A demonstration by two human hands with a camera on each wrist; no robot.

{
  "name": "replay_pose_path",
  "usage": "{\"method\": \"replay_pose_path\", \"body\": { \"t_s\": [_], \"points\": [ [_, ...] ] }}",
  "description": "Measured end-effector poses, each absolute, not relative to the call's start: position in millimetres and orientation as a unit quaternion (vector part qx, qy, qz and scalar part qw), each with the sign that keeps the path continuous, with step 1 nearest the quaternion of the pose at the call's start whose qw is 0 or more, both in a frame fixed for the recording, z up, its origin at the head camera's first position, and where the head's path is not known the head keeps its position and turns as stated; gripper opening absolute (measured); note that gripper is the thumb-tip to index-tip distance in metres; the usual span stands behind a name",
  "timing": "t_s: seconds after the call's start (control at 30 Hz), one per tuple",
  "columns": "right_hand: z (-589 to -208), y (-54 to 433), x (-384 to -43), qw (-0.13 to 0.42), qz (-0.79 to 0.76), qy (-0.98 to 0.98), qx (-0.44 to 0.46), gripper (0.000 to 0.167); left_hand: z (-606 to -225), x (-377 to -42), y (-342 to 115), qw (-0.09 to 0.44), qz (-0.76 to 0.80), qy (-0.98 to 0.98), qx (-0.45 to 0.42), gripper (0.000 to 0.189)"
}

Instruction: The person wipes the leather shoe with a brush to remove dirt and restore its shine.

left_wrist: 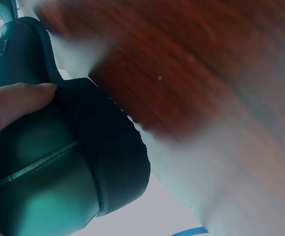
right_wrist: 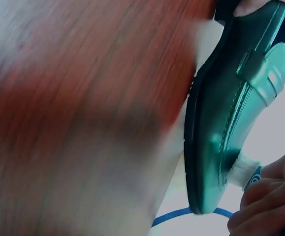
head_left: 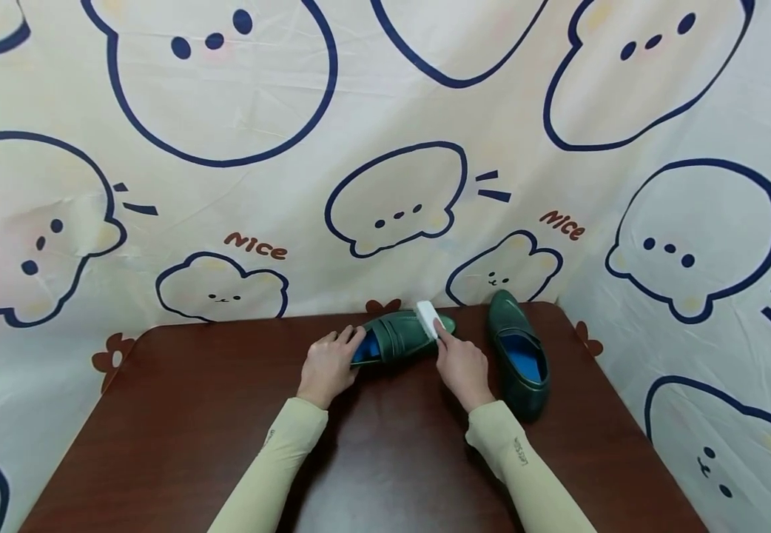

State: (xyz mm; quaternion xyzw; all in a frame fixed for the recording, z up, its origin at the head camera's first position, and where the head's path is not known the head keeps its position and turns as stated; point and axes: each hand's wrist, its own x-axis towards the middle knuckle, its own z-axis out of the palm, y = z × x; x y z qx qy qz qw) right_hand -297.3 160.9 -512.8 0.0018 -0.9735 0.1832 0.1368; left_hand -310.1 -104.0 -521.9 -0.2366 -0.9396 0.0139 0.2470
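A green loafer (head_left: 407,334) with a blue insole lies near the table's back edge, toe to the right. My left hand (head_left: 328,364) grips its heel end, fingers at the opening; in the left wrist view the thumb (left_wrist: 26,101) presses the back part above the dark heel block (left_wrist: 115,147). In my right hand (head_left: 464,368) is a small white brush (head_left: 427,317), its index finger along the back. Pale bristles (right_wrist: 241,169) meet the upper near the toe in the right wrist view. The palm side of the right hand is hidden from the head view.
The matching green loafer (head_left: 509,320) stands on the right, toe toward the back edge, close beside my right hand. Beneath everything is a dark brown wooden table (head_left: 179,437). A pale cloth (head_left: 385,111) with cartoon outlines hangs behind and at both sides.
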Motion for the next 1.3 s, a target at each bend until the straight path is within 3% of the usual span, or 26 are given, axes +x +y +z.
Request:
{"method": "replay_pose_path", "body": {
  "t_s": [0.37,0.73,1.3],
  "points": [
    [-510.1,173.0,-292.4,0.161,0.128,-0.978,-0.042,0.055,-519.9,-311.5,-101.4,0.224,-0.007,-0.945,-0.237,0.068],
    [-502.8,127.2,-288.5,0.125,0.213,-0.965,0.085,0.048,-521.1,-309.8,-103.1,0.24,0.0,-0.941,-0.237,0.069],
    [-509.7,177.6,-292.1,0.147,0.126,-0.98,-0.035,0.055,-521.6,-310.1,-105.2,0.25,0.018,-0.941,-0.226,0.074]
  ]
}}
